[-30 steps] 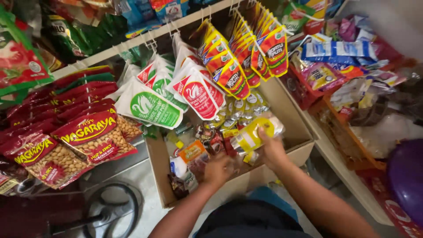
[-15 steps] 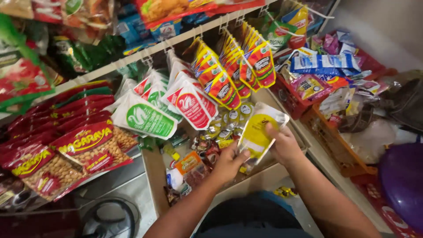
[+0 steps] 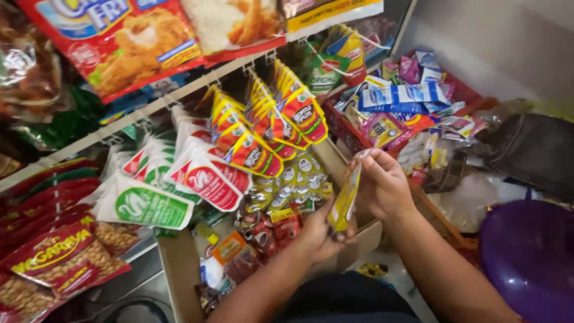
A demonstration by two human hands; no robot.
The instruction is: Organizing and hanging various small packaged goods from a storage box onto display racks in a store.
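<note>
My right hand pinches the top of a yellow sachet strip and my left hand grips its bottom end, holding it edge-on above the open cardboard box of small packets under both hands. The strip's face is turned away, hard to read, and my forearms hide the box's near rim. Beyond my hands hang red-and-yellow sachets and white pouches from a rail; right of my right hand, a purple basin.

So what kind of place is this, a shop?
Probably a small shop stall: hanging sachet strips, peanut packets and a cardboard box of small goods surround both hands, which hold a yellow packet.
</note>
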